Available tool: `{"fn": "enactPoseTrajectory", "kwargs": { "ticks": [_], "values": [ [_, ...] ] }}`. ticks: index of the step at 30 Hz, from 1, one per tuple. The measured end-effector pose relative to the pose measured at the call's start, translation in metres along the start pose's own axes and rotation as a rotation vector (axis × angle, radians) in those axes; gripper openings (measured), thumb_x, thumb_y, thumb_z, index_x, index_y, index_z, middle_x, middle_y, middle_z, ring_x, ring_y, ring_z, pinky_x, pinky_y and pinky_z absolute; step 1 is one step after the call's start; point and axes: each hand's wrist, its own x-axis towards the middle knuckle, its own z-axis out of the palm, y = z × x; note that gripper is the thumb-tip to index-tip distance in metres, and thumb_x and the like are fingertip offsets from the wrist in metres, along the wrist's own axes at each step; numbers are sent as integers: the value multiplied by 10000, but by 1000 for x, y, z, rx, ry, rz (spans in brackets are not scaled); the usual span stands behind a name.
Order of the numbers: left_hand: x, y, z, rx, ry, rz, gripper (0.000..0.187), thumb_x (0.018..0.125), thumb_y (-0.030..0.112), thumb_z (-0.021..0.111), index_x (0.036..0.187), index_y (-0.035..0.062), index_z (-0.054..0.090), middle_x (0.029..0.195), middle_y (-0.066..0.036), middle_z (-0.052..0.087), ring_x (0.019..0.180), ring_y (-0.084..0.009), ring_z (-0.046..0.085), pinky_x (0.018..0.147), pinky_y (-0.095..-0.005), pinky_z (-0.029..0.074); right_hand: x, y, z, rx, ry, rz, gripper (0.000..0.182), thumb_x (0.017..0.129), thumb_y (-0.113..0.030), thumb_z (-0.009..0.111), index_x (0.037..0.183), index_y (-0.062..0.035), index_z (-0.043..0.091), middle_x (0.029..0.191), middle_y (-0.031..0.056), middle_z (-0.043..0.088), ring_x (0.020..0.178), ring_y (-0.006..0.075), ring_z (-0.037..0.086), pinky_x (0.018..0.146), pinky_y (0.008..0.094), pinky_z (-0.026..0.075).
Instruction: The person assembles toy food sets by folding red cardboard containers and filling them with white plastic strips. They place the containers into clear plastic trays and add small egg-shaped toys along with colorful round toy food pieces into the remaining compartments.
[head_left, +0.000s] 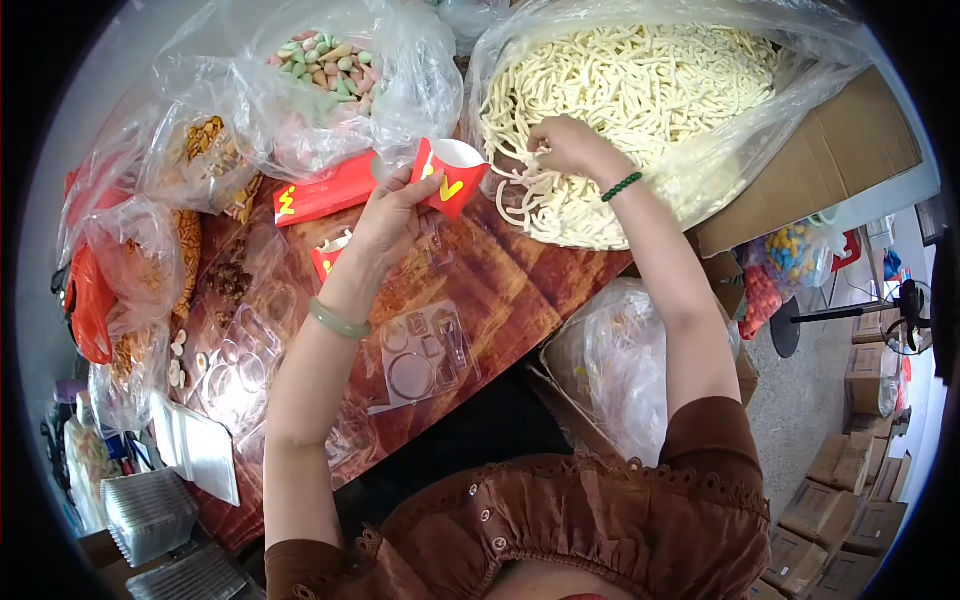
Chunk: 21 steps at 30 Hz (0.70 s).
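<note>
My left hand (pixel 390 215) grips a red paper fries carton (pixel 450 182) with a yellow mark, its white opening facing up and to the right. My right hand (pixel 575 148) is at the left side of a large heap of pale yellow, fry-shaped sticks (pixel 640 90) in a clear plastic bag. Its fingers are curled and pinched around some of the sticks, partly hidden by the hand. Behind my left hand lies a stack of red cartons (pixel 325 193). Beside my left wrist stands a red carton (pixel 328 258) with pale sticks in it.
A clear bag of pastel pieces (pixel 330 65) sits at the back. Bags of orange-brown pieces (pixel 205 140) line the left. A clear moulded plastic tray (pixel 425 350) lies on the brown table (pixel 500 300). An open cardboard box (pixel 590 370) stands below the table edge, cartons (pixel 840 460) at right.
</note>
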Motion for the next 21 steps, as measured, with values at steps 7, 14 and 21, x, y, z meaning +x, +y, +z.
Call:
{"fn": "enactPoseTrajectory", "kwargs": {
  "ticks": [7, 14, 21],
  "values": [
    [-2, -17, 9, 46, -63, -79, 348, 880, 154, 623, 1187, 36, 507, 1092, -61, 601, 952, -155, 605, 811, -315, 516, -15, 9, -3, -56, 9, -147, 437, 729, -172, 685, 1155, -121, 602, 1108, 122, 604, 1011, 291, 574, 916, 367, 458],
    [-6, -23, 16, 105, -61, -119, 366, 883, 170, 622, 1204, 38, 506, 1072, -51, 609, 941, -142, 606, 803, -301, 514, 12, -2, -13, -47, 28, -21, 317, 698, -237, 667, 923, -13, 649, 910, 201, 642, 876, 334, 622, 795, 399, 494],
    [-3, -32, 16, 87, -85, -156, 358, 896, 165, 603, 1210, 32, 496, 1085, -63, 602, 943, -146, 604, 813, -303, 511, 25, -5, -26, -90, 23, 253, 605, 698, -467, 728, 1097, -24, 622, 1109, 182, 607, 1047, 292, 575, 894, 360, 456]
  ]
}}
